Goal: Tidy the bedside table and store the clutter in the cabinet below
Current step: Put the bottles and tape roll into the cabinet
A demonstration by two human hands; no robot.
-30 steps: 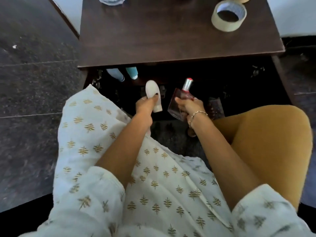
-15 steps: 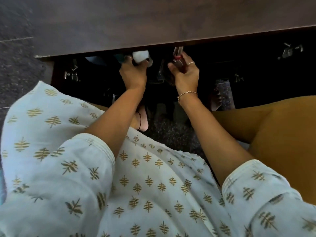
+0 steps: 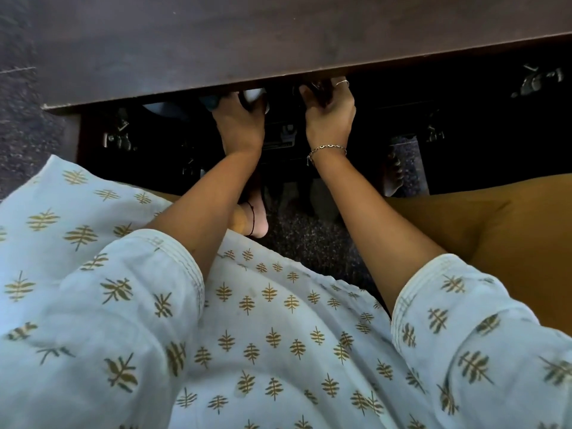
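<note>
Since half a second ago I had pushed both hands deeper under the tabletop [image 3: 216, 41]: my left hand [image 3: 238, 123] gripped the white bottle [image 3: 254, 95], my right hand [image 3: 329, 114] curled around the half-hidden perfume bottle [image 3: 318, 88].

Dark speckled floor [image 3: 312, 239], mustard cushion [image 3: 495, 230].

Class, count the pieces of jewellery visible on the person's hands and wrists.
2: a ring on a finger of the right hand, and a chain bracelet round that wrist. Fingers under the tabletop may hide more.
</note>
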